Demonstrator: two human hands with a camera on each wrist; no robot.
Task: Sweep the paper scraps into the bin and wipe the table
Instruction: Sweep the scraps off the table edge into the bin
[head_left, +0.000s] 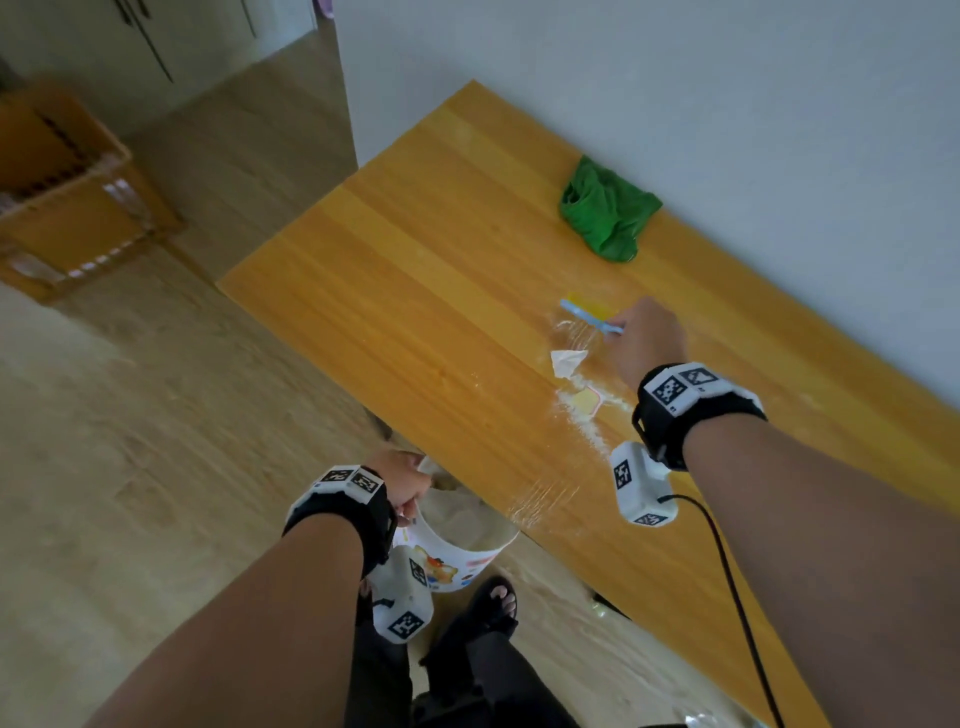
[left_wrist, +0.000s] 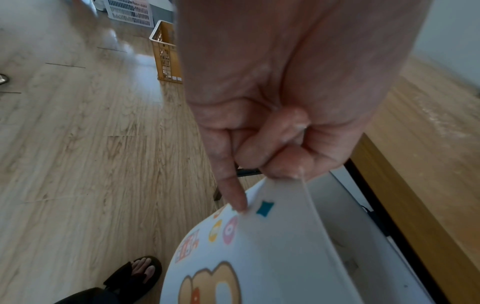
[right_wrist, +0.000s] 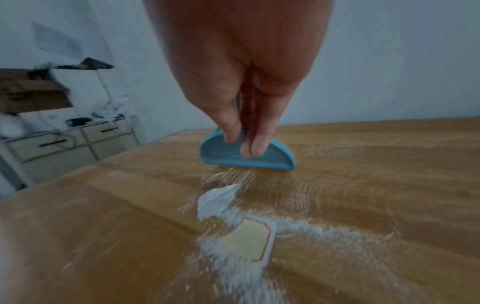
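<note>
Right hand (head_left: 647, 332): arm extended forward, fingers (right_wrist: 255, 144) straight and pointing down, pressed together. Left hand (head_left: 402, 480): held low, fingers (left_wrist: 259, 152) curled in a pinch.

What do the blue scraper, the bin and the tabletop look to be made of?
Blue scraper: likely matte moulded plastic, with a rounded rim in uniform colour. Bin: thin white plastic by its slim edge, printed with cartoons. Table: wood or wood-look laminate, with plank grain and a soft sheen.

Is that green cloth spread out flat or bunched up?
Bunched up. The cloth lies in a crumpled heap with folds, near the wall on the table, untouched by either hand.
</note>
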